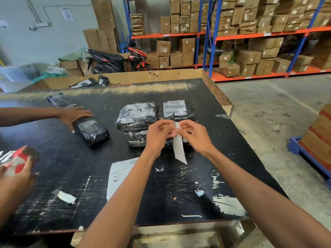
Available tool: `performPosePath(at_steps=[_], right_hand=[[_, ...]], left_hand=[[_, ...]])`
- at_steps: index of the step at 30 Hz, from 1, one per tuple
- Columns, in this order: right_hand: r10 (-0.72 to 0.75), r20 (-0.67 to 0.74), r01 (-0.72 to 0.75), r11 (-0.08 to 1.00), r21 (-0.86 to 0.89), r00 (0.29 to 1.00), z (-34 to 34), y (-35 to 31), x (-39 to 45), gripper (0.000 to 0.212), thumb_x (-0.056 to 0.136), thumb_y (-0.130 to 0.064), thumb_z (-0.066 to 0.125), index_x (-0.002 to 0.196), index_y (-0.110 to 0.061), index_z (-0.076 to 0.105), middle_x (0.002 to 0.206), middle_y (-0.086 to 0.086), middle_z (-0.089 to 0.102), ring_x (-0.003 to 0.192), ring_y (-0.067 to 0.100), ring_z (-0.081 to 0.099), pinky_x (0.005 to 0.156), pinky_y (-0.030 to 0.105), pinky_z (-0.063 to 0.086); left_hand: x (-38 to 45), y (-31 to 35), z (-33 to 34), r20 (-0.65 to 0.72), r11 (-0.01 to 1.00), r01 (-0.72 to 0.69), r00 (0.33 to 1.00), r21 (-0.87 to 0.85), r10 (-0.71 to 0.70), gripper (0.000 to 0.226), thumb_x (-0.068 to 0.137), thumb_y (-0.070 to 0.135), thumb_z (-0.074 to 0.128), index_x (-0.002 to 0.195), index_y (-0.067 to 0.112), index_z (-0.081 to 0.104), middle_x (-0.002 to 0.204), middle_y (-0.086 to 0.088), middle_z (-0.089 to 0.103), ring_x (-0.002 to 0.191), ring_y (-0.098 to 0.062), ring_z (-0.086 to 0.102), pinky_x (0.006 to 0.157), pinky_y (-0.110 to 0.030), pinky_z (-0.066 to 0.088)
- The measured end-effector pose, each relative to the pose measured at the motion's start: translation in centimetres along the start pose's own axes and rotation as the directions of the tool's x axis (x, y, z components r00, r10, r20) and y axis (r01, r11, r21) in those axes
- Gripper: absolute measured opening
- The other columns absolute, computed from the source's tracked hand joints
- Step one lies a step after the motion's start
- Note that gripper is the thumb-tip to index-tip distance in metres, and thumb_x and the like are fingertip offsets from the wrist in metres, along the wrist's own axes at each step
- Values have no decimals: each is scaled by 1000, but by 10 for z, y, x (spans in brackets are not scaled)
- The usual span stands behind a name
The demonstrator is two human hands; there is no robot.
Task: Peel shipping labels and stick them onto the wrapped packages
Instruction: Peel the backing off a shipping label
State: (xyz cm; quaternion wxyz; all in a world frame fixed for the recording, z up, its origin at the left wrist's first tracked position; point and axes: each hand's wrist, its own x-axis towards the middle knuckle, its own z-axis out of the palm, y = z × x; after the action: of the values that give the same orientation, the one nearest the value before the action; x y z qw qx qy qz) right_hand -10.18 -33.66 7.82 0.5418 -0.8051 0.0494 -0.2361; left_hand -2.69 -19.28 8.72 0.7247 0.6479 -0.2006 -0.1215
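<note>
My left hand and my right hand meet above the middle of the black table and together pinch the top of a white shipping label, which hangs down edge-on between them. Just behind my hands lie two black wrapped packages, each with a label on top. A third wrapped package lies under my hands, partly hidden. Another printed label sheet lies flat on the table under my left forearm.
Another person's hand rests by a black package at the left; a second hand holds a red and white item. A crumpled backing strip lies near the front. Shelves of cartons and a scooter stand behind.
</note>
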Motion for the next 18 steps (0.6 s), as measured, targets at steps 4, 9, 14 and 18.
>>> performPosePath(at_steps=[4,9,14,18], right_hand=[[42,25,-43,996,81,999,-2,1,1,14,94,-17,70,107,-13,72,93,0,75,87,10,70,79,22,56],[132,72,-146,956,253,989,0,-2,-2,15,100,-14,59,104,-10,73,97,12,77,92,25,75,81,35,62],[174,137,-206,941,269,975,-3,-2,-4,13,99,-9,60,98,-8,73,96,20,76,85,26,74,75,29,60],[182,170,-223,939,263,968,-5,-1,-6,10,97,-7,62,94,-6,71,91,20,76,81,26,74,73,28,61]], left_hand=[[2,1,-2,54,983,-100,994,152,93,24,94,9,66,113,23,70,76,-9,68,70,-17,65,74,-31,60],[8,-2,-7,84,941,-123,991,315,101,9,96,18,65,91,22,72,70,1,62,65,-13,56,71,-36,51],[9,-2,-16,207,897,-156,975,414,74,11,96,21,64,87,24,70,73,6,62,69,-13,56,70,-33,50],[10,-2,-19,269,850,-209,959,483,83,10,96,21,63,88,20,70,78,-6,64,70,-13,55,69,-34,51]])
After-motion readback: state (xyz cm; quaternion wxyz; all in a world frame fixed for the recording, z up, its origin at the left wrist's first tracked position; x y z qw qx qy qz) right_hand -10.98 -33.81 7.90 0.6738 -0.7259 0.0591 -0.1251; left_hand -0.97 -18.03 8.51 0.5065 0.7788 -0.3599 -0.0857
